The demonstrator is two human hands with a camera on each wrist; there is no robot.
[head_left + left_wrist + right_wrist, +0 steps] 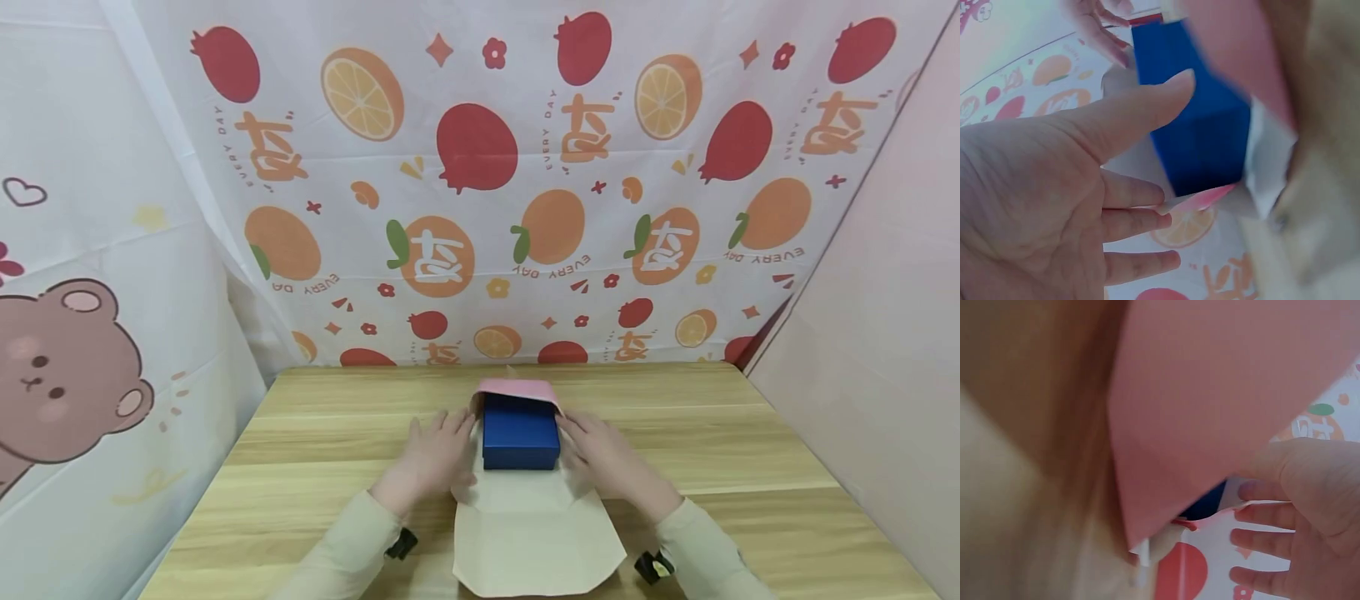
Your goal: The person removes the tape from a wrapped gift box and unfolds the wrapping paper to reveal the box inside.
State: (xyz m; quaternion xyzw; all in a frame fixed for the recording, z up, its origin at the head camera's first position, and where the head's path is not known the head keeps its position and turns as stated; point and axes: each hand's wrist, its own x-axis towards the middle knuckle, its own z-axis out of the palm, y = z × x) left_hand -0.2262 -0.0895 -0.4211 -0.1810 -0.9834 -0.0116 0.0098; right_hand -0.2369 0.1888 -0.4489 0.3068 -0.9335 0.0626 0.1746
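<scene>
A blue box [521, 437] rests on a sheet of stiff paper [536, 542], cream inside and pink outside. At the far end the paper's pink flap [517, 388] rises and folds over the back of the box. My left hand [429, 458] lies along the left side of the paper; in the left wrist view its fingers are extended, with the thumb over the blue box [1197, 137]. On the other side my right hand [611, 458] touches the paper's right edge, fingers stretched out. Pink paper [1210, 412] covers most of the box in the right wrist view.
A wood-grain table [337, 433] lies under everything. Behind it hangs a white cloth [480, 217] printed with fruit. White cloth with a bear print [67, 367] hangs on the left, and a pale panel [877, 333] stands at the right.
</scene>
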